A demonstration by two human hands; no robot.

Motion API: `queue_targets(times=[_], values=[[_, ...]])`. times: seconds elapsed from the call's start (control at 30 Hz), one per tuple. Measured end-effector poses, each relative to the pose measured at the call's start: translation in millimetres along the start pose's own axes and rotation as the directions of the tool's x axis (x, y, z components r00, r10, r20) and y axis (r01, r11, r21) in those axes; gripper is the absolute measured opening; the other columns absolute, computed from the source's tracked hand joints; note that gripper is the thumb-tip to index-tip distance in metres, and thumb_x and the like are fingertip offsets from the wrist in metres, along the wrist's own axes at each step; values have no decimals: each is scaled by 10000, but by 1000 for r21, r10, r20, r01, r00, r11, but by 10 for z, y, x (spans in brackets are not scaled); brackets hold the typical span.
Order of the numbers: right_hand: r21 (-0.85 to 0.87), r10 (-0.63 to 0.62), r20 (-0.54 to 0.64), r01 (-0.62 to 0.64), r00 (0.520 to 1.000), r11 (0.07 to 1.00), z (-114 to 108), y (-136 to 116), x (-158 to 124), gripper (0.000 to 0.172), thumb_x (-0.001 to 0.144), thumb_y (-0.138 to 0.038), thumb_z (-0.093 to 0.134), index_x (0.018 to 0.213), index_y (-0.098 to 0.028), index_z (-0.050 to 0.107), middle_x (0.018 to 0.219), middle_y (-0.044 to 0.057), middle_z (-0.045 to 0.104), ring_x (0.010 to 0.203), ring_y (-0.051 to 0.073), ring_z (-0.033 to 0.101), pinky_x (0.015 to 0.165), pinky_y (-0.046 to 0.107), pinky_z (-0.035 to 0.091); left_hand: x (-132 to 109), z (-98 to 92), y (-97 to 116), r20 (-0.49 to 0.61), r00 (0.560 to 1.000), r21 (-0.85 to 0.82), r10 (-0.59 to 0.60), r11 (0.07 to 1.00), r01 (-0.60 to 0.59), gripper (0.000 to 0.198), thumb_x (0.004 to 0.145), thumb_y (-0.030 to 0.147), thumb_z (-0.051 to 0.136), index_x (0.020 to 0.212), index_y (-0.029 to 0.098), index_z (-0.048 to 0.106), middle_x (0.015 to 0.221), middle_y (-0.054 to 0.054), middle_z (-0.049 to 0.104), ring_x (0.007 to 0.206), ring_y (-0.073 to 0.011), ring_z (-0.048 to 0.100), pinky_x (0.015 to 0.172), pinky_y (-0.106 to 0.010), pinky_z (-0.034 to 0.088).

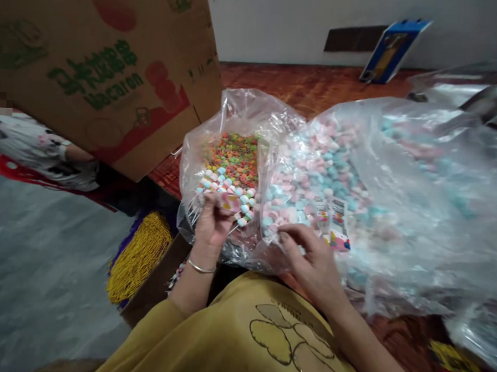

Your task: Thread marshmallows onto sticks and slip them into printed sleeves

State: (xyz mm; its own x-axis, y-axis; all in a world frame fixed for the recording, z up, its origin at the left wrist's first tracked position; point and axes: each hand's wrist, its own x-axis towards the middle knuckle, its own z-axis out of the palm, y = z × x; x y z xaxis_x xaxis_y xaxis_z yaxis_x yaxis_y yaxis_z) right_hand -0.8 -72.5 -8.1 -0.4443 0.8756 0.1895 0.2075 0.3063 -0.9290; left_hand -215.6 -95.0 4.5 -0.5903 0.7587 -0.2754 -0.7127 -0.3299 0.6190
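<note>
Head view. The left hand (213, 224) is raised over the near part of a clear bag (201, 131); its thumb and fingers are pinched together on a small printed packet (230, 203). Behind the packet, within this bag, lie pink, white and blue marshmallows on sticks (215, 180), their white stems pointing toward the wearer at left; beyond them is a bed of multicoloured rings (235, 155). The right hand (313, 261) is at the near edge of a larger bag (430, 218) of loose marshmallows (301, 183), pink and blue. Its fingers are bent, thumb and forefinger close together at the tips; whether they grip anything cannot be told. Two printed packets (338, 224) lie on the marshmallows just beyond this hand. Both bags rest on a red-brown table (274, 79). At upper left stands a carton (112, 90) marked "Macaron"; at the wall leans a blue box (395, 52). Lower left, beside the table, is a yellow bundle (140, 258). Another person's patterned clothing (26, 141) shows at far left.
</note>
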Motion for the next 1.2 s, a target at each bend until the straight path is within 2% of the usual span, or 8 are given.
queue_targets(times=[0.13,0.27,0.57,0.7,0.8,0.9,1.03,1.2], values=[[202,199,424,-306,884,930,731,75,219,210,945,-267,532,1049,-203,704,749,-7,698,582,137,633,563,257,491,-2,-245,511,34,970,-56,242,969,-240,487,573,409,955,565,156,539,514,88,471,469,-26,417,471,-149,383],[299,434,443,-586,785,754,1288,200,441,154,899,-290,597,1017,-202,642,601,-51,675,326,92,479,360,218,330,-10,-430,612,39,964,-64,262,964,-259,483,530,386,972,586,152,553,532,94,477,474,-25,417,468,-153,377],[415,545,417,-686,728,598,1675,318,687,352,848,-517,591,699,-246,424,478,-86,505,297,55,308,314,196,254,82,-578,511,57,989,-126,139,983,-131,413,558,362,968,653,171,615,547,95,480,490,-33,429,469,-155,384],[424,497,375,-621,783,659,1532,272,574,334,826,-491,622,695,-249,433,451,-100,454,348,84,367,354,201,274,140,-570,440,44,995,-127,91,988,-85,444,559,357,971,622,154,581,545,90,494,490,-31,442,471,-154,390],[368,402,361,-525,841,768,1191,172,388,292,874,-481,599,737,-237,517,520,-55,552,466,129,486,460,235,389,204,-564,373,-9,998,-133,67,989,-67,463,518,348,990,650,152,591,569,89,530,488,-28,449,464,-145,391],[38,130,211,-142,969,989,723,86,168,248,975,-395,490,854,-217,614,742,2,651,687,164,580,626,258,456,257,-544,271,-38,999,-130,18,991,-22,493,478,345,1006,687,153,603,580,92,535,475,-20,425,446,-137,367],[-217,-67,128,94,989,972,182,85,-88,216,1009,-314,456,958,-228,648,710,-16,652,594,143,598,560,228,457,267,-461,59,-23,999,-105,-49,993,47,486,517,349,998,658,151,577,562,80,533,464,-23,423,440,-151,359],[-356,-219,48,221,975,908,-154,117,-286,194,1005,-263,498,1083,-238,675,845,8,770,643,148,710,547,194,507,203,-278,-186,-76,988,-62,-137,989,132,527,450,382,1011,645,151,580,527,81,535,435,-34,432,434,-174,377]])
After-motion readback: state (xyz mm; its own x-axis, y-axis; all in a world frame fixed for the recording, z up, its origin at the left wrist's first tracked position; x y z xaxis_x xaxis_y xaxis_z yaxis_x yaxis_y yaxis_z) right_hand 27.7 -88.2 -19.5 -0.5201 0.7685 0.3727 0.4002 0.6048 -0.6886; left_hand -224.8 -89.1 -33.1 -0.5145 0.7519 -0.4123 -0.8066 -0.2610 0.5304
